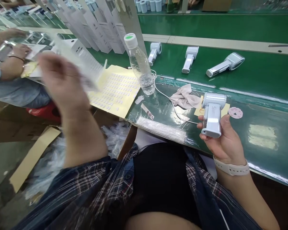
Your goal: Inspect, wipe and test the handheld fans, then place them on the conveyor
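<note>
We find the right hand [224,140] closed around a small white-and-silver handheld fan [212,113], head up over the green bench [266,76], apparently for a clear look at it. Left of the fan, the left hand [62,83], blurred, grips a clear plastic sleeve [86,65]. A clear plastic water bottle [139,65] and yellow sticker sheet [115,91] lie between; three similar white fans [189,59] sit beyond the fan.

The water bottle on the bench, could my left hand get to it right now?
Probably yes. The water bottle stands upright just beyond the sticker sheet, nothing between. But the left hand holds a clear bag, so it isn't free.
</note>
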`<state>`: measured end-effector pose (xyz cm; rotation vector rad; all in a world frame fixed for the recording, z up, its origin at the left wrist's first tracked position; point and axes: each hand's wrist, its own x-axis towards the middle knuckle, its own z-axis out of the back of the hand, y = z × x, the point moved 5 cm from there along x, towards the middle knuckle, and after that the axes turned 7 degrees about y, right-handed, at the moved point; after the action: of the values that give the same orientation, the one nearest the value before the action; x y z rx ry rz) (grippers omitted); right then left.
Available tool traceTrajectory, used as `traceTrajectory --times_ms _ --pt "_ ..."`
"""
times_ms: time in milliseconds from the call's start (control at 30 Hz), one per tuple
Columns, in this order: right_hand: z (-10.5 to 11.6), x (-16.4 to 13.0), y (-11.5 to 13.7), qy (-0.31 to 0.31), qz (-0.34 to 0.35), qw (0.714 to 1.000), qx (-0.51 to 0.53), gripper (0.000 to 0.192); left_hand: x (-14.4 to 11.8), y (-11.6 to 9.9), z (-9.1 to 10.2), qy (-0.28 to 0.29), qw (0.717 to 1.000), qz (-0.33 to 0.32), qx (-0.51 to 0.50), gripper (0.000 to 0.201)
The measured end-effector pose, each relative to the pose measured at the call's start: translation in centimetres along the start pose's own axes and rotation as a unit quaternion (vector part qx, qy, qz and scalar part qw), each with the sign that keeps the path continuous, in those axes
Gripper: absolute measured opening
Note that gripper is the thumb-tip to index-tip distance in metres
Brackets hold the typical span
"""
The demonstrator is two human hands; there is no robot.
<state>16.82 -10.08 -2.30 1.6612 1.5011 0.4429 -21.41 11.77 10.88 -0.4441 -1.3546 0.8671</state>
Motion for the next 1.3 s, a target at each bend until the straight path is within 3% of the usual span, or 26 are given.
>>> traceTrajectory --times_ms 67,167,200,233,300,400,533,633,733,800,867,900,967,1000,1033,1067,1133,1167,1233,1267,1300 --pt "-0.4 -0.2 0.0 0.023 -0.010 1.000 -0.016 0.062 -3.7 -1.7 -7.5 0.146 0.989 -0.021 0.009 0.028" --pt "-0.3 -0.6 0.1 0.057 0.003 0.996 -0.063 0.053 -10.2 -3.0 -17.6 0.348 0.937 -0.004 0.030 0.020" --pt "0.1 -0.7 0.2 0.060 0.017 0.994 -0.092 0.052 -12.1 -2.9 -20.2 0.413 0.910 0.021 0.042 0.018" --pt "0.7 -0.8 0.4 0.052 0.035 0.989 -0.131 0.053 -13.9 -2.3 -22.4 0.505 0.857 0.079 0.073 0.014" --pt "2.3 -1.0 0.8 0.009 0.069 0.966 -0.247 0.063 -15.5 -1.7 -24.6 0.565 0.811 0.124 0.087 0.007" --pt "4.3 -1.3 0.7 -0.048 0.085 0.909 -0.406 0.072 -15.7 -0.8 -25.1 0.587 0.792 0.150 0.077 0.023" --pt "4.2 -0.5 -1.0 0.007 0.074 0.887 -0.456 0.080 -15.5 0.3 -24.8 0.581 0.794 0.175 0.038 0.030" --pt "3.2 0.9 -1.9 0.014 0.059 0.827 -0.559 0.079 -15.2 1.7 -24.6 0.476 0.819 0.295 -0.122 0.028" --pt "1.9 2.1 -2.0 0.027 0.069 0.776 -0.627 0.073 -15.2 3.5 -24.0 0.330 0.787 0.439 -0.280 0.029" --pt "0.9 2.5 -1.9 0.052 0.084 0.750 -0.654 0.069 -14.9 3.9 -23.3 0.297 0.786 0.460 -0.287 0.029" --pt "0.0 2.4 -2.1 0.075 0.083 0.716 -0.689 0.067 -14.2 3.2 -22.5 0.290 0.816 0.420 -0.272 0.032" --pt "-0.4 2.2 -2.3 0.081 0.079 0.697 -0.708 0.067 -13.7 2.4 -22.0 0.298 0.844 0.371 -0.248 0.034" --pt "-1.2 1.6 -2.6 0.081 0.079 0.652 -0.749 0.068 -13.1 -0.3 -21.4 0.355 0.894 0.222 -0.159 0.038" --pt "-1.5 1.4 -2.6 0.082 0.087 0.631 -0.766 0.067 -13.2 -1.9 -21.3 0.405 0.899 0.131 -0.104 0.040" --pt "-1.8 1.1 -2.6 0.087 0.100 0.617 -0.776 0.065 -13.6 -3.6 -21.3 0.459 0.886 0.044 -0.054 0.041" --pt "-1.9 0.9 -2.3 0.094 0.115 0.616 -0.774 0.061 -14.2 -5.0 -21.3 0.510 0.860 -0.027 -0.014 0.042" --pt "-1.4 0.8 -1.1 0.075 0.135 0.659 -0.736 0.055 -15.4 -7.2 -21.1 0.572 0.808 -0.133 0.052 0.047" --pt "-0.8 0.8 -0.1 0.036 0.135 0.700 -0.700 0.052 -15.6 -7.9 -20.8 0.575 0.797 -0.165 0.085 0.051" --pt "0.6 0.5 1.7 -0.052 0.108 0.807 -0.577 0.049 -15.2 -9.1 -20.3 0.551 0.801 -0.190 0.135 0.057" --pt "0.9 0.3 2.1 -0.063 0.083 0.863 -0.494 0.049 -14.9 -9.6 -20.0 0.538 0.809 -0.192 0.139 0.056" --pt "0.6 -0.1 2.2 -0.037 0.054 0.911 -0.407 0.053 -14.5 -10.3 -19.8 0.530 0.817 -0.189 0.124 0.053"
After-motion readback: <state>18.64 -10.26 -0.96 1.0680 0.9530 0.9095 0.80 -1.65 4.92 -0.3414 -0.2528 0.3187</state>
